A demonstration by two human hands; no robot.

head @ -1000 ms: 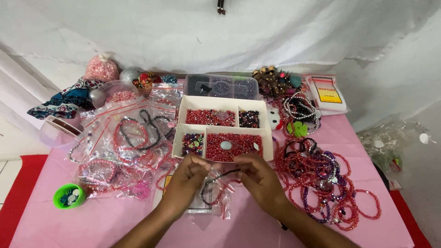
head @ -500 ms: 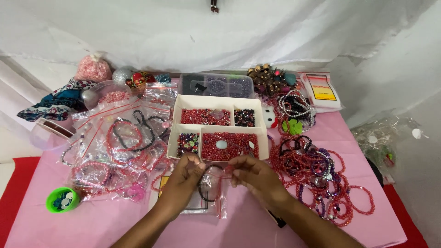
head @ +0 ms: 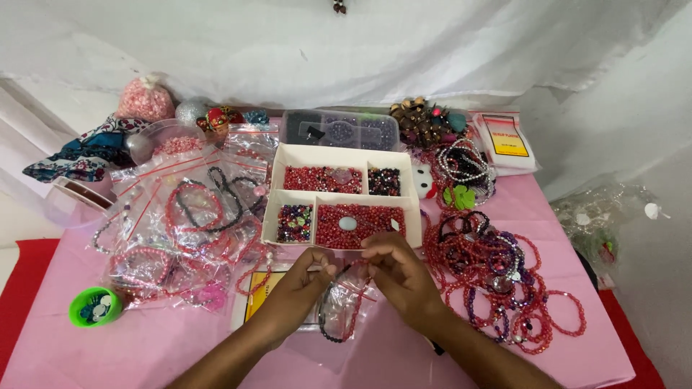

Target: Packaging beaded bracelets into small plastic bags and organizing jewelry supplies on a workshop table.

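A: Item one, risks. You are working both hands just in front of the white divided tray [head: 339, 155], close to the table's [head: 180, 353] front edge. Your right hand [head: 396, 270] is hovering right beside the tray's front wall; a jerk of that wrist could knock it and scatter the red beads [head: 360, 223] across the pink cloth.

B: And the strand itself?

A: Item two. The dark beaded strand [head: 333, 306] is hanging in a loop between your hands, resting on a clear plastic bag [head: 346, 317]. If the cord's free end is slipping from your pinch, beads could be running off it and rolling toward the front edge. I cannot tell whether that end is knotted.

B: Grip, left?

A: Item three. Your left hand [head: 306, 277] is closing thumb and fingertips tight on the strand's upper left end; the other fingers are curling in.

B: Right?

A: Item four. Your right hand is pinching too, fingertips drawn together at the strand's upper right end. Whether it is holding the cord alone or a bead with it, I cannot tell; the fingers are hiding it.

B: Neighbours?

A: Item five. The heap of red bracelets [head: 497, 281] is lying just beside your right wrist, near the right edge; a sleeve-free forearm could be dragging those along too.
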